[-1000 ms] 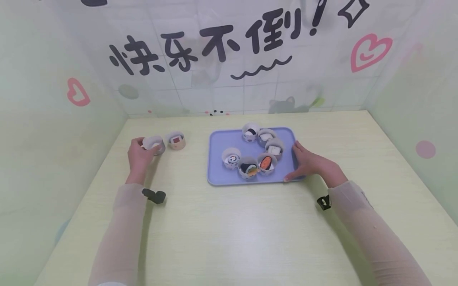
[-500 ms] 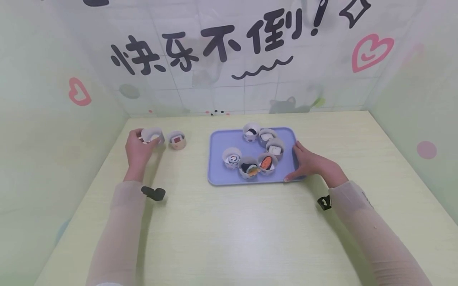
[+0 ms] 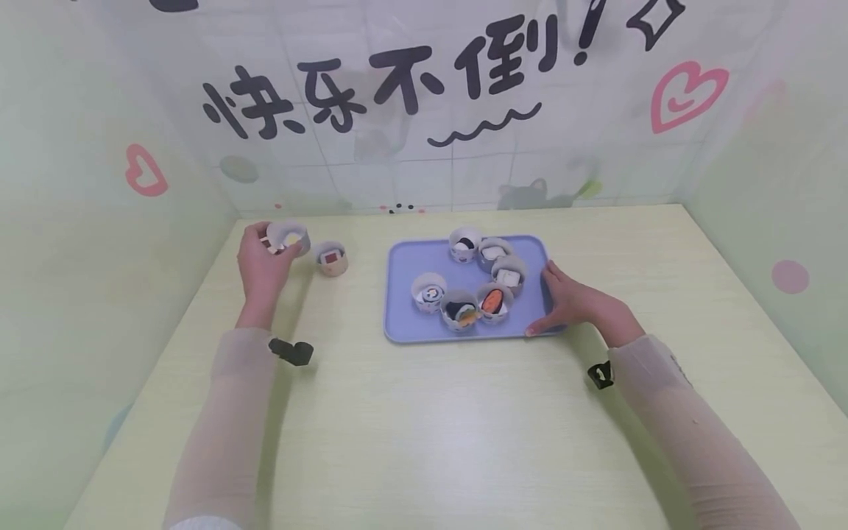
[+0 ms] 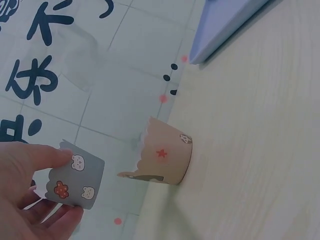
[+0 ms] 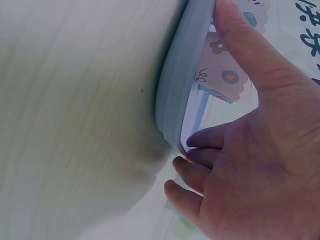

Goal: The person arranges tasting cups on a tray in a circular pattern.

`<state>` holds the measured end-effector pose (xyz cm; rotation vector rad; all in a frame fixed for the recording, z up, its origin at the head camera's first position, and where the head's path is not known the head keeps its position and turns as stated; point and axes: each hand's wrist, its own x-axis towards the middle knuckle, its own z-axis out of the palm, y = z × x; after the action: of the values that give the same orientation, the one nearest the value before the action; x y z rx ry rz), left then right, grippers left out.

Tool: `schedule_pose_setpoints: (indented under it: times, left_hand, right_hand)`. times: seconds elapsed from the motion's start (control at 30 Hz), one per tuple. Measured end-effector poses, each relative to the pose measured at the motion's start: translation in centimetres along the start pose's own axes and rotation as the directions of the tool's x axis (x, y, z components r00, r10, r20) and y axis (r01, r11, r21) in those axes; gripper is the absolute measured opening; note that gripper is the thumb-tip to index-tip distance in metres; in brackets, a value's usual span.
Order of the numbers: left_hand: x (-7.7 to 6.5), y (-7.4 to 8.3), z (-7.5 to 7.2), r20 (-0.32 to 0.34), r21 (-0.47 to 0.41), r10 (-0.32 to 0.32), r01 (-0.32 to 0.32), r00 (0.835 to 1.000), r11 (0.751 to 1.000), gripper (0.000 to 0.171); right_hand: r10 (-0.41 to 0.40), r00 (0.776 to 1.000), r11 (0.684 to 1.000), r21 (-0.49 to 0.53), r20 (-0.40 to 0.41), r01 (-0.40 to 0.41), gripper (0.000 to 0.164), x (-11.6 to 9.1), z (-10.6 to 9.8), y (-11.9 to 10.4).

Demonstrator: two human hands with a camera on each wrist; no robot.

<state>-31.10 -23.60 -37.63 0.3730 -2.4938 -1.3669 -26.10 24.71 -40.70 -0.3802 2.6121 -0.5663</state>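
In the head view my left hand [image 3: 265, 261] holds a grey paper baking cup [image 4: 80, 175] with bear faces and something pale yellow inside. Its thumb lies on one side of the cup and the fingers are round the other. A small white and brown piece [image 3: 270, 245] shows between that cup and the fingers. To its right stands a tan paper cup [image 3: 331, 259] with a white and dark red piece inside. My right hand [image 3: 571, 300] spreads along the right end of a blue tray [image 3: 407, 254], its thumb over the near rim and fingertips touching the corner [image 5: 182, 147].
On the tray stand several paper cups with sushi-like pieces, among them an orange-topped one [image 3: 493, 302], a black-wrapped one [image 3: 458, 309] and a spiral roll [image 3: 431, 294]. A printed wall [image 3: 397, 177] rises behind the light wooden table [image 3: 424, 434].
My left hand has lifted the grey cup and moved it away from me toward the back of the table. The right hand and the tray have stayed in place.
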Motion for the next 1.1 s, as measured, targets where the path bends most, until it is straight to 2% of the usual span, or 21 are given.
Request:
schedule_pose_setpoints:
  times: [0.27,0.6,0.83,1.1]
  left_hand:
    - [-0.5,1.6,1.8,0.052,-0.081,0.089,-0.084,0.995,0.993,0.065]
    - [-1.3,2.3,6.2,0.192,-0.105,0.165,-0.147,0.967,0.984,0.067]
    - [-2.1,2.6,9.0,0.285,-0.109,0.172,-0.147,0.943,0.983,0.066]
    - [-3.0,2.6,11.5,0.372,-0.035,0.162,-0.161,0.914,0.986,0.062]
  right_hand:
    - [-0.002,1.000,1.000,0.000,0.001,0.002,0.136,0.0,-0.1,-0.2]
    - [0.002,1.000,1.000,0.006,0.007,-0.002,0.136,0.0,0.0,-0.2]
    - [0.005,1.000,1.000,0.007,0.008,-0.005,0.136,0.0,0.1,-0.2]
    - [0.008,1.000,1.000,-0.002,0.007,-0.008,0.137,0.1,0.2,-0.1]
